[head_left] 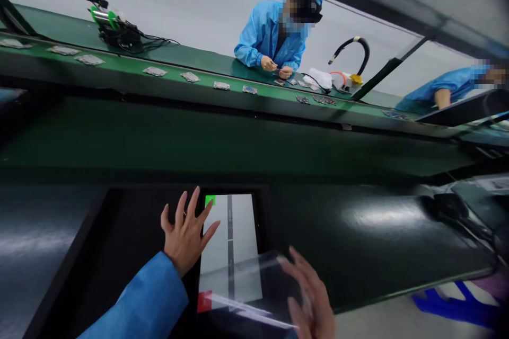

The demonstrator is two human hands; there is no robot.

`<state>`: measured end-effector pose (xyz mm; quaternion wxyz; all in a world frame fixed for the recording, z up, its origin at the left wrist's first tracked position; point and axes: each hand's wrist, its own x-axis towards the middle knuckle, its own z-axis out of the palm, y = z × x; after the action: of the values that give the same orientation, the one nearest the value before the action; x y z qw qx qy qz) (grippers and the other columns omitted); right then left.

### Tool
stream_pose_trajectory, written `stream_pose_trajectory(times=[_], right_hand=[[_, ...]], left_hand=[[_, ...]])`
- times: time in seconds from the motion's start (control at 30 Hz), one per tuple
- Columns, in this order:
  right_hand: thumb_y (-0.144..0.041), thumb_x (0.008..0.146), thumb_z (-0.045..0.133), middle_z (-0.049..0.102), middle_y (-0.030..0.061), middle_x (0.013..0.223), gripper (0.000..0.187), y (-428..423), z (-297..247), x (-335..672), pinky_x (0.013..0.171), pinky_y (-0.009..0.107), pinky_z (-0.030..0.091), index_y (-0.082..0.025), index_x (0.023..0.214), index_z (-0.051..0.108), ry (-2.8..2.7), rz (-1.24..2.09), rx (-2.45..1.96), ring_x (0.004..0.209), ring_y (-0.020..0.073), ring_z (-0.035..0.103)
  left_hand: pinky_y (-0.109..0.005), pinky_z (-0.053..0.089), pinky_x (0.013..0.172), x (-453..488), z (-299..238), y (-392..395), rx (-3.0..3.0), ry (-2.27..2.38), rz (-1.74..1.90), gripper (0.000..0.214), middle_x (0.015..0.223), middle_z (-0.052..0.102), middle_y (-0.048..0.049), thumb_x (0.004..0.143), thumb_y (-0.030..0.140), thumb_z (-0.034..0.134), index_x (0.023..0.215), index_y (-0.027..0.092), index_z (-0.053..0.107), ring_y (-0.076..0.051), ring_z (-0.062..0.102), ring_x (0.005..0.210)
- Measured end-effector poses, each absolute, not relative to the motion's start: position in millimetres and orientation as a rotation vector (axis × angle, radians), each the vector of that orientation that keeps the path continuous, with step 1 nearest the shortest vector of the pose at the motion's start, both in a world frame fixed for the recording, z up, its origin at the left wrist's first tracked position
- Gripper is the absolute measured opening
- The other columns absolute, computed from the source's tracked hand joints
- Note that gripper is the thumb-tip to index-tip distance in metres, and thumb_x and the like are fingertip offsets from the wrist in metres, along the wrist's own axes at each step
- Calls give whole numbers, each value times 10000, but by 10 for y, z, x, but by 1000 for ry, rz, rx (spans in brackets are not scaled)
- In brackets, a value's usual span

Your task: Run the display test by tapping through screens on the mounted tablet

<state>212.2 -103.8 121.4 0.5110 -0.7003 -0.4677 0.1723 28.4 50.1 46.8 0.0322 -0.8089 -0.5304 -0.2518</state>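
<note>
Glossy screen panel (230, 246) flat on dark bench. Left hand (186, 233) splayed open, on panel's left edge. Right hand (312, 299) at panel's lower right, fingers pinching clear film (254, 286) lifting off panel.

Single head-worn view, aimed forward and down. Both hands are seen close at the bottom edge; the conveyor (222, 71) lies well beyond them.

Open dark bench (377, 222) right of the glossy panel (233, 243); raised green conveyor (119, 71) with small boards (154, 71) blocking beyond.
</note>
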Motion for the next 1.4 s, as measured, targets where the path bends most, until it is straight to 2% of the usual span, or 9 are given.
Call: stream_pose_trajectory(times=[0.07,0.1,0.17,0.3,0.47,0.53,1.13,1.33,1.4], right_hand=[[-421,903,509,292,119,1484,663,-910,1189,2071,998,509,419,-263,1461,187,-1135,544,-1805,1324,322,359],[-446,907,495,178,122,1531,773,-855,1170,2034,1033,561,369,-254,1484,18,-1165,597,-1859,1370,334,267],[-463,932,440,120,117,1548,797,-782,1109,1948,1056,614,311,-242,1474,-101,-1268,646,-1935,1390,338,205],[-458,961,352,212,123,1525,678,-789,892,1814,1039,605,366,-200,1488,13,-1538,517,-1954,1366,353,260],[-442,981,315,360,57,1465,537,-888,593,1896,1012,697,346,-306,1471,145,-1754,287,-2002,1344,346,299],[-442,980,322,380,45,1453,519,-912,510,1992,998,712,352,-312,1460,177,-1769,201,-2016,1345,338,302],[-445,981,242,428,47,1410,538,-934,221,2133,899,656,483,-324,1484,91,-1875,-210,-2038,1286,340,386],[-539,952,251,435,86,1394,518,-952,195,1989,845,806,354,-386,1446,228,-1975,-447,-2068,1240,437,406],[-580,941,268,472,40,1371,483,-985,134,1798,865,778,367,-466,1411,255,-2017,-427,-1967,1231,401,440]], left_hand=[[-638,87,1082,284,435,574,-2503,-1651,-764,397,1490,302,-123,896,439,489,1269,308,528,-359,255,1366],[-636,105,1080,269,426,593,-2503,-1668,-779,401,1479,307,-133,900,446,475,1270,302,527,-361,251,1366],[-614,164,1079,206,436,613,-2466,-1745,-837,424,1459,291,-161,909,440,449,1292,267,506,-363,227,1373],[-555,225,1089,10,568,661,-2285,-1989,-979,448,1433,209,-201,920,399,424,1287,150,486,-356,156,1385],[-606,229,1069,-156,677,756,-2163,-2201,-1042,449,1429,196,-178,913,451,393,1261,184,490,-367,162,1362],[-616,247,1054,-187,668,780,-2156,-2246,-1045,454,1427,200,-171,906,469,387,1257,200,491,-376,168,1353],[-614,263,1050,-381,609,806,-2201,-2207,-1117,444,1418,216,-135,892,510,366,1205,236,522,-370,234,1319],[-603,246,1072,-516,675,834,-2127,-2238,-1163,485,1423,206,-162,886,532,370,1220,210,512,-384,170,1356],[-623,214,1082,-569,702,844,-2139,-2268,-1153,500,1444,175,-157,870,552,395,1223,216,510,-397,126,1369]])
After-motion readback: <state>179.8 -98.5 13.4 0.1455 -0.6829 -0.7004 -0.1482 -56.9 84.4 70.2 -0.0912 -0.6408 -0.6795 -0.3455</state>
